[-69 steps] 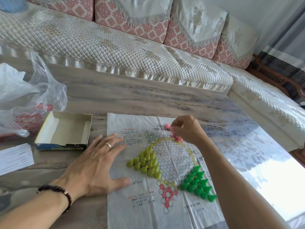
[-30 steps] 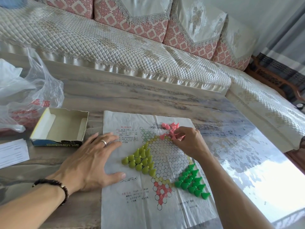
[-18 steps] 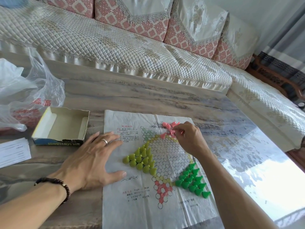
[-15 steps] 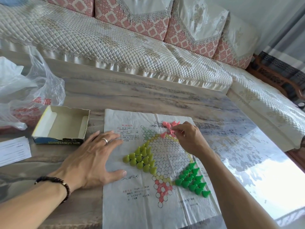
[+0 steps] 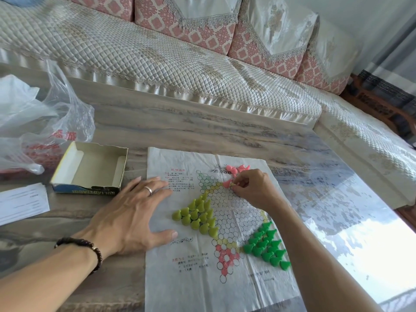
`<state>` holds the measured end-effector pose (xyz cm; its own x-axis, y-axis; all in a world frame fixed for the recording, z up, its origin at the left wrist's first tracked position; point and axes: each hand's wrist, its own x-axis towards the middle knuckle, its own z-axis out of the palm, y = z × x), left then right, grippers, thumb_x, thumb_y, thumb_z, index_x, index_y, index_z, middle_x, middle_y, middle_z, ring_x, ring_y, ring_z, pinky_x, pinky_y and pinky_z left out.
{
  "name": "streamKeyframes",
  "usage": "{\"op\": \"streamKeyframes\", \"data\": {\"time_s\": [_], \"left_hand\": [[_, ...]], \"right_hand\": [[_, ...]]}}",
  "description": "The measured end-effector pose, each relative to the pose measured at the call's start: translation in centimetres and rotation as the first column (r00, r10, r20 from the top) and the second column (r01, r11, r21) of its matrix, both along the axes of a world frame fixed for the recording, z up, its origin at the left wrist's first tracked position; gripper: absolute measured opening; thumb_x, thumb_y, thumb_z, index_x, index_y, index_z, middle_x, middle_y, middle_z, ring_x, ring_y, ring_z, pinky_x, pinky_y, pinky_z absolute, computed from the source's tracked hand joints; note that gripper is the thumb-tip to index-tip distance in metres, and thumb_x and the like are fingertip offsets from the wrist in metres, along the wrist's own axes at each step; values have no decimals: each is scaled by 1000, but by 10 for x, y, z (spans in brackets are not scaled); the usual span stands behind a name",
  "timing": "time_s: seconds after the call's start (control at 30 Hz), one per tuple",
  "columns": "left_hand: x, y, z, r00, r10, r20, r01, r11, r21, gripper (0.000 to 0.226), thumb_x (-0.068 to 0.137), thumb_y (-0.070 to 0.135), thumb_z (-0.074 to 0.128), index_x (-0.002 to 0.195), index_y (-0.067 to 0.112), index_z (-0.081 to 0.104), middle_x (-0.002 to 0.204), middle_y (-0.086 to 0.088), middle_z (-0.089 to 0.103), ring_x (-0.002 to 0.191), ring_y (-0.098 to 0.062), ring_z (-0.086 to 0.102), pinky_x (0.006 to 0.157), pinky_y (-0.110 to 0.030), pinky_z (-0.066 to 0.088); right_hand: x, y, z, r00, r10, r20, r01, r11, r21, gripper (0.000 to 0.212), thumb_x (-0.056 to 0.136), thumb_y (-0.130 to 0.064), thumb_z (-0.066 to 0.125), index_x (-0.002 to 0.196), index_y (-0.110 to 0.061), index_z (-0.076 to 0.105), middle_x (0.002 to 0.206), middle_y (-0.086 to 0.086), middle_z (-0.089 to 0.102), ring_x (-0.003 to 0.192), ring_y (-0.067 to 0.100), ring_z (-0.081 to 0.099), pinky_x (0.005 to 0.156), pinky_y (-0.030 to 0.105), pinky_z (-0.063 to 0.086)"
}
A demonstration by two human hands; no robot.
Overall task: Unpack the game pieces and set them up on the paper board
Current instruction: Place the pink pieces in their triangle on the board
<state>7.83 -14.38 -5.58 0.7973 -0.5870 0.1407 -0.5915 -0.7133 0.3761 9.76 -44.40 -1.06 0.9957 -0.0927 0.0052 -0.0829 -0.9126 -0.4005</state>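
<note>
Head view: your left hand (image 5: 126, 218) lies flat, fingers spread, pinning the left side of the paper board (image 5: 198, 287) to the bench (image 5: 191, 129); its grip holds nothing. Your right hand (image 5: 256, 191) works at the board's far point, grip pinched narrow on what looks like one pink piece (image 5: 227, 183), though the fingertips hide most of the contact. A loose pile of pink pieces (image 5: 236, 168) sits just beyond, partly off the printed star. Yellow-green pieces (image 5: 195, 216) fill the left point, green pieces (image 5: 266, 246) the right point, both upright and packed. The near red point (image 5: 226, 257) has no pieces. The empty box (image 5: 90, 168) is left of the board, near a plastic bag (image 5: 45, 122).

Stand each pink piece base down, one per circle, filling the far triangle row by row. Keep the paper pressed flat so it can't slide, and keep your wrist high, clear of the green cluster under your forearm.
</note>
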Motion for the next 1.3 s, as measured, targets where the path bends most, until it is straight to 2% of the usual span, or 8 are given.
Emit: {"op": "streamKeyframes", "data": {"time_s": [0.23,0.37,0.47,0.57,0.67,0.83,1.0,1.3], "left_hand": [[0,0,0,1000,1,5,-1,1000,6,97,67,86,37,146,32,28,156,12,18,143,-1,5,118,-29,-5],[0,0,0,1000,1,-1,-1,1000,-6,97,67,85,38,146,31,29,156,12,18,143,0,5,118,-29,-4],[0,0,1,1000,2,0,-2,1000,2,97,67,85,37,147,31,27,157,13,16,143,0,2,117,-28,-6],[0,0,2,1000,0,-1,0,1000,-7,97,67,85,38,147,31,28,156,13,17,143,0,4,117,-28,-7],[-1,0,2,1000,-2,0,2,1000,-7,96,67,84,38,146,32,28,155,13,18,143,0,4,117,-27,-7],[-1,0,2,1000,-5,5,5,1000,-20,95,67,84,40,145,31,31,155,13,20,143,-1,7,117,-27,-6],[0,-1,0,1000,-2,4,2,1000,-23,96,66,84,39,145,30,33,154,12,23,143,-1,9,118,-29,-3],[0,-1,0,1000,-5,4,5,1000,-8,98,65,86,36,145,30,31,155,11,22,143,-2,8,118,-29,-3]], "right_hand": [[-4,2,1,999,26,25,-29,994,106,17,78,0,70,90,-9,61,70,-12,64,65,9,62,59,19,54],[-1,-8,10,998,-24,52,19,994,104,19,80,-2,66,93,-16,62,79,-7,65,71,10,65,66,23,56],[8,-19,14,989,-96,112,87,993,79,20,83,-2,59,77,-21,63,71,-10,64,59,5,62,55,15,49],[18,-16,18,988,-117,97,114,993,38,15,85,-12,67,71,-16,65,63,-5,65,51,4,58,49,14,45],[29,-12,18,989,-149,-20,150,988,39,11,79,-20,76,74,-16,67,64,-1,70,56,9,67,58,26,58],[35,-4,15,985,-135,-107,137,991,7,10,75,-7,74,75,-14,67,65,4,71,59,17,69,64,43,60],[20,-12,23,989,-146,-23,147,986,84,10,80,-4,70,86,-12,71,76,1,69,63,15,69,60,28,60],[-12,-23,10,991,-120,60,112,986,123,6,78,-14,75,79,-19,73,77,-7,69,70,5,64,59,10,47]]}}
